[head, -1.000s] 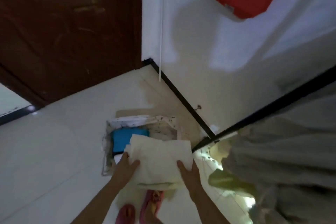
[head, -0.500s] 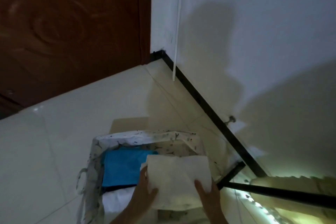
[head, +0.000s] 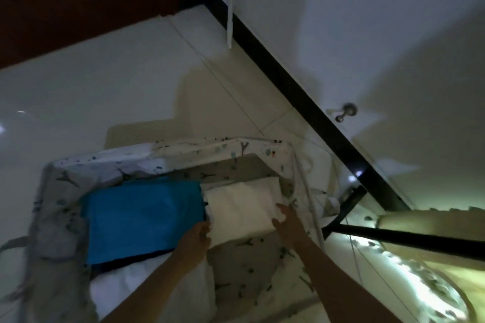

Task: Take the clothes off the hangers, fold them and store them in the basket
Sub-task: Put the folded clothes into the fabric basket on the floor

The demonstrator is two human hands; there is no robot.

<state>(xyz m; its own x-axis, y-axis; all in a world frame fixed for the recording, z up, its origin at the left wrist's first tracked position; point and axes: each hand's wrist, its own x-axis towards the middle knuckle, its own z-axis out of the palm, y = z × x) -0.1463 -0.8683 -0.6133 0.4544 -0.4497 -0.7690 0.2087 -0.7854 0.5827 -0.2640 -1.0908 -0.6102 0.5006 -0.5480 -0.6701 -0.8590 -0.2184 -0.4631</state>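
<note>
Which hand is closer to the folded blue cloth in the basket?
Left. The left hand is right beside the folded blue cloth; the right hand is across the folded cream cloth from it.

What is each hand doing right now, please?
Left hand: holds the cloth by its left edge.
Right hand: holds the same cloth by its right edge.

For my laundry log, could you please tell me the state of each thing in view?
White patterned fabric basket: open, partly filled.
Blue folded garment: folded flat, inside the basket.
Cream folded garment: folded, inside the basket beside the blue one, held at both edges.
Left hand: grips the cream garment's left edge.
Right hand: pinches the cream garment's right edge.
</note>
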